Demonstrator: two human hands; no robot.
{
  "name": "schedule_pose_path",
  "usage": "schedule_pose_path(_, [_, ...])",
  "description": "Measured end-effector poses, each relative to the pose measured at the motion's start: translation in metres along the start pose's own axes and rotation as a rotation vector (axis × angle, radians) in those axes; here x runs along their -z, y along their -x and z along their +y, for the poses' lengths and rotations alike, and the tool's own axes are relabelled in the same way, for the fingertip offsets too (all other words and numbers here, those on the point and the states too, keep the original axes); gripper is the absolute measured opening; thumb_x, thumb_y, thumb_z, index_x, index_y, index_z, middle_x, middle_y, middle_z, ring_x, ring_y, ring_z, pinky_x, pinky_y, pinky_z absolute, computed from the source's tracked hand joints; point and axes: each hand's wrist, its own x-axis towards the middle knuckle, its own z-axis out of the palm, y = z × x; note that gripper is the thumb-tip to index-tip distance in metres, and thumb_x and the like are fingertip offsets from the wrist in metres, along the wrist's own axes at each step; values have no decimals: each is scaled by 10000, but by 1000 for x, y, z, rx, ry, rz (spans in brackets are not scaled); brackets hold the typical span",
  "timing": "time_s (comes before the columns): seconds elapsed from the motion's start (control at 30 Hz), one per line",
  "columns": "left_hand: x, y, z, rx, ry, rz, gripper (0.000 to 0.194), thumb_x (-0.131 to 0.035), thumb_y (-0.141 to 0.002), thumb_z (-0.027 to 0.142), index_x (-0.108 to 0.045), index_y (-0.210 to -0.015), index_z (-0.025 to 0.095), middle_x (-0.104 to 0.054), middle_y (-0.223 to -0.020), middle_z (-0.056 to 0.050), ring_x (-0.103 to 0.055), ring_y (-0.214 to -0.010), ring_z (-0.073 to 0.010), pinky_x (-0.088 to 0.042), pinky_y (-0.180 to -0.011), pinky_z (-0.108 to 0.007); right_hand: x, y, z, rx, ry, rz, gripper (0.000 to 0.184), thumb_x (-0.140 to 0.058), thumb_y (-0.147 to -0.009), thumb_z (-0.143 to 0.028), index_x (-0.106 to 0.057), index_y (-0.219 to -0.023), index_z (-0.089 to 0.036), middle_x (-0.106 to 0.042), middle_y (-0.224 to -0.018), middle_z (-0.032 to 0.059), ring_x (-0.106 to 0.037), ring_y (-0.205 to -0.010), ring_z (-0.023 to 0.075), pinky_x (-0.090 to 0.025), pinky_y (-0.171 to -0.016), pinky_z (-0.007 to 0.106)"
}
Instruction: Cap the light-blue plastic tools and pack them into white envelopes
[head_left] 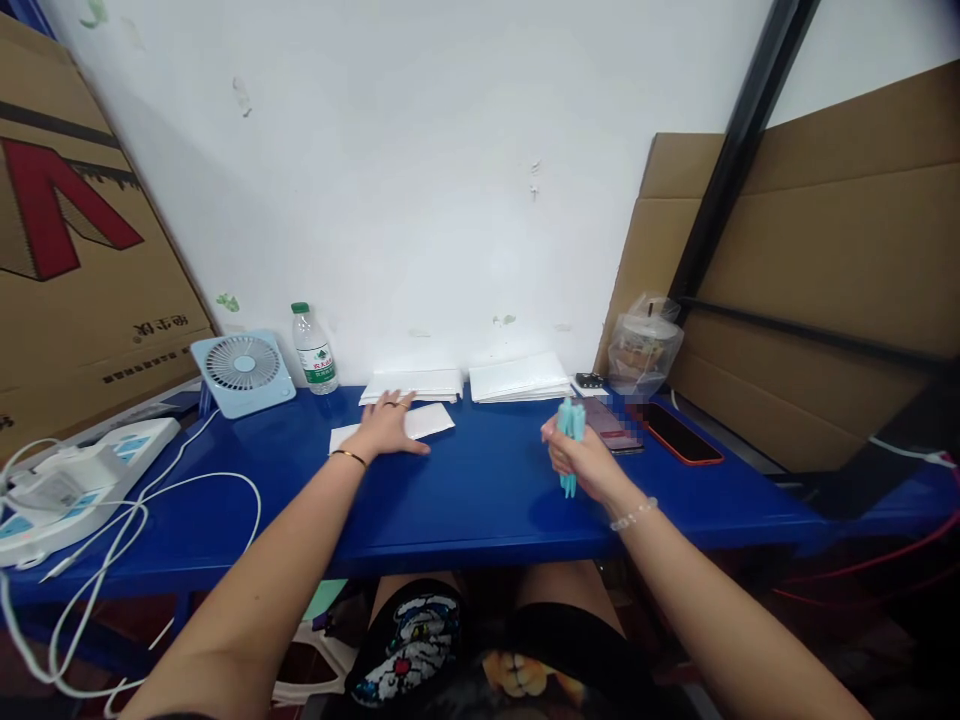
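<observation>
My left hand point(384, 425) lies with its fingers spread on a white folded paper point(433, 420) on the blue table point(472, 485). Its fingertips reach the front of a stack of white papers point(416, 384) by the wall. Closed in a fist, my right hand point(581, 458) holds a bundle of light-blue pens point(571, 425) upright above the table. To the right of the first stack lies a second paper stack point(519, 379). Behind my right hand a tablet or phone with a dark screen point(615, 430) is partly hidden.
At the left are a power strip point(139, 440) with white cables, a small blue fan point(244, 373) and a water bottle point(315, 350). A red-edged phone point(684, 433) and a bagged cup point(645, 345) stand at the right. Cardboard panels point(840, 260) flank the table.
</observation>
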Motion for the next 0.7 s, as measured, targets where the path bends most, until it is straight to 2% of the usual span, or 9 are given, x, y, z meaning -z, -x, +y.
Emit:
schedule_pose_path(0.1, [4, -5, -37, 131, -24, -175, 1141, -671, -513, 670, -245, -1438, 157, -420, -1389, -208, -366, -1280, -402, -339, -980, -493, -1, 3, 4, 26, -29, 55, 273, -657, -771, -430, -522, -739, -195, -257, -426, -112, -210, -349, 48, -184, -348, 189])
schedule_pose_path(0.2, [7, -3, -36, 83, 117, -94, 936, -663, -574, 581, -376, -1368, 177, -550, -1271, -165, -502, -1167, -361, -388, -941, -413, -9, 5, -9, 160, -77, 88, 244, -607, -820, -415, -545, -744, -192, -251, -419, -107, -220, -347, 52, -217, -359, 198])
schedule_pose_path(0.27, [12, -1, -21, 68, 401, 37, 800, -652, -611, 535, -440, -1303, 192, -579, -1224, -136, -538, -1121, -322, -399, -938, -387, -14, 8, -23, 256, -32, 84, 254, -563, -851, -414, -551, -724, -195, -308, -436, -83, -294, -370, 70, -286, -387, 213])
schedule_pose_path(0.33, [19, 1, 1, 106, 898, 80, 664, -589, -685, 520, -466, -1249, 190, -618, -1125, -112, -601, -1000, -269, -447, -878, -366, -19, 12, -35, 395, 129, 59, 289, -527, -871, -416, -563, -691, -192, -460, -544, -20, -454, -494, 111, -402, -485, 255])
schedule_pose_path(0.4, [23, 5, 28, 162, 1487, -75, 557, -486, -750, 528, -522, -1135, 127, -652, -942, -123, -640, -812, -250, -496, -770, -380, -24, 18, -46, 566, 383, 43, 312, -522, -874, -405, -581, -659, -187, -546, -728, 38, -535, -677, 154, -457, -615, 301])
schedule_pose_path(0.43, [24, 7, 42, 145, 1718, -245, 546, -468, -757, 524, -543, -1085, 95, -653, -891, -136, -640, -765, -257, -504, -748, -399, -27, 21, -51, 645, 511, 41, 309, -524, -873, -390, -589, -651, -185, -547, -780, 48, -537, -722, 162, -459, -649, 310])
schedule_pose_path(0.5, [19, 13, 69, 70, 2078, -388, 468, -466, -768, 459, -563, -1040, 92, -656, -860, -129, -641, -760, -255, -508, -766, -419, -34, 25, -58, 774, 697, 49, 279, -521, -876, -345, -592, -659, -186, -520, -767, 40, -524, -713, 158, -451, -651, 307])
schedule_pose_path(0.63, [-6, 24, 111, 122, 2413, -503, 425, -490, -754, 446, -572, -987, 101, -654, -875, -143, -638, -837, -295, -495, -794, -474, -51, 28, -57, 1031, 814, -3, 208, -514, -870, -307, -609, -736, -179, -518, -732, 31, -525, -648, 137, -439, -582, 272])
schedule_pose_path(0.7, [-16, 27, 124, 205, 2474, -461, 430, -508, -749, 458, -571, -968, 93, -650, -841, -142, -639, -794, -287, -501, -768, -459, -59, 30, -50, 1161, 852, -92, 209, -527, -856, -337, -625, -766, -176, -531, -736, 37, -517, -615, 127, -422, -543, 257])
